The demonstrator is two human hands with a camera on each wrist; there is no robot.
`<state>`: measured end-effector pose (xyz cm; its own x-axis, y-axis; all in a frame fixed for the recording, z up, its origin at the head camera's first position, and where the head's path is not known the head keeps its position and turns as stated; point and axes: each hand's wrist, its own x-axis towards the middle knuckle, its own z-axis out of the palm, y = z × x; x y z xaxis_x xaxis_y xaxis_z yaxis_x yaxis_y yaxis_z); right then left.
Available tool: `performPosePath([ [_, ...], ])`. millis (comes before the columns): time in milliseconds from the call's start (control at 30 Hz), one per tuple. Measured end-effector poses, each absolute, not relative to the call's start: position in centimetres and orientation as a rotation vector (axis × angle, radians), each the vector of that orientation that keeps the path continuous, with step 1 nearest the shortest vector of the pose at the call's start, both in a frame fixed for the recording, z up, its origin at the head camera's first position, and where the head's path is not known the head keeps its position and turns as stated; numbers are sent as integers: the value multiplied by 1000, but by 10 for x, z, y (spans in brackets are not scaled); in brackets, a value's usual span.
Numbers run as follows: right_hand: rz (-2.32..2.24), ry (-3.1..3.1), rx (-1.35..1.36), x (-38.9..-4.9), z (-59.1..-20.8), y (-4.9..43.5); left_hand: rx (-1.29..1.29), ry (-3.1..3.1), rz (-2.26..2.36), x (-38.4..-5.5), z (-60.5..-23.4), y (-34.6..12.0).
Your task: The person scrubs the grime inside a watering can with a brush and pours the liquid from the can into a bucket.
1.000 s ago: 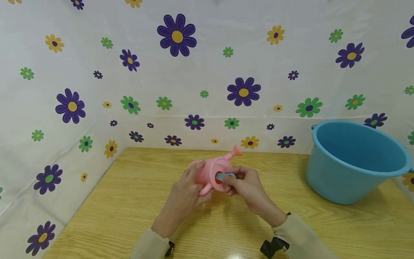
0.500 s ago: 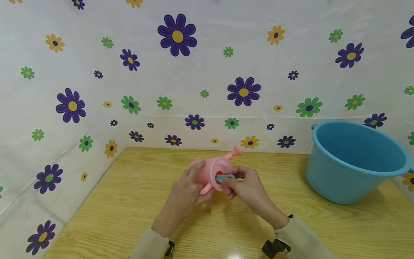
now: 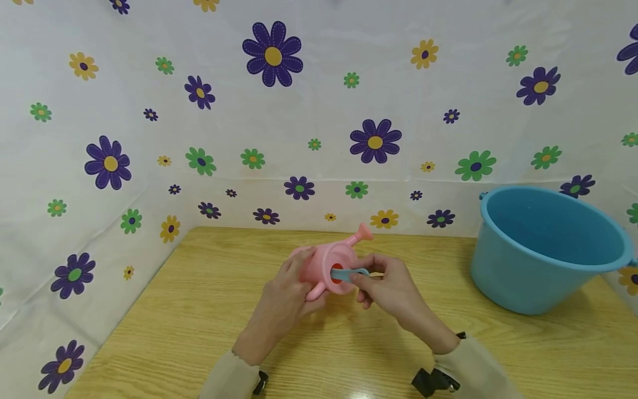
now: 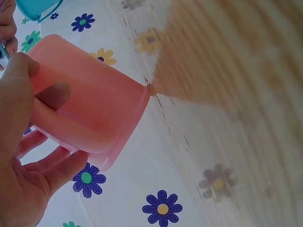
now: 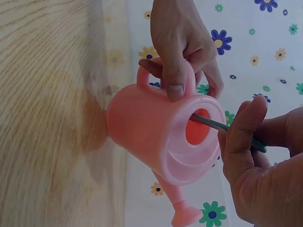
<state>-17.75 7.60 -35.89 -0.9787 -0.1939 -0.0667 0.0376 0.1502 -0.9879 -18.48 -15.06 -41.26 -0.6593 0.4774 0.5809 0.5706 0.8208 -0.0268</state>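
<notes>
One left grip (image 3: pixel 285 292) around watering can (image 3: pixel 317 267)

The blue handle (image 3: pixel 341 274) protrudes farther from the can (image 3: pixel 317 268).

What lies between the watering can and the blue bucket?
In the head view, the right hand, holding a blue handle that reaches into the watering can; past the hand, bare table up to the bucket.

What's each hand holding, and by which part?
Left hand: pink watering can, at its handle side. Right hand: blue utensil, pinched near its outer end.
</notes>
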Motion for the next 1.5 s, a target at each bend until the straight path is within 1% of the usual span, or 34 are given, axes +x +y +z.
performPosePath([
  [533, -1896, 2257, -182, -176, -353, 89, -743, -2437, -262, -185, -412, -150],
  [1500, -1889, 2299, -287, -184, -362, 67, -761, -2425, -244, -184, -413, -152],
])
